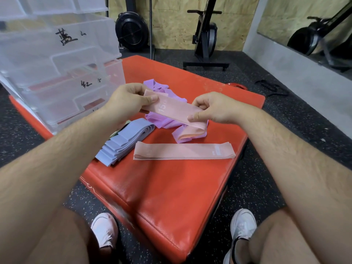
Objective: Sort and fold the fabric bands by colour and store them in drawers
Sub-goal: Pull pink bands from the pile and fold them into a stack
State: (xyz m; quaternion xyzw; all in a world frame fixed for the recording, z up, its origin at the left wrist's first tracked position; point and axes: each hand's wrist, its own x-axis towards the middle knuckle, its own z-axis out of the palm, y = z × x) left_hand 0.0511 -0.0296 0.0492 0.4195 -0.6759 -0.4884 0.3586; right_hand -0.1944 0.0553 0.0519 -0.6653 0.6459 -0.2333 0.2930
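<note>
Pink band [175, 111] pinched between left hand [125, 101] and right hand [213, 109] above red mat [171, 187] (speckled gym floor [285, 88] around).

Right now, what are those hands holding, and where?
A pink band: the left hand pinches one end, the right hand pinches near the other.

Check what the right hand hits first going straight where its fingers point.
Likely the left hand: the right hand points leftward along the pink band both pinch, with only that band between them. Depth is unclear.
</note>
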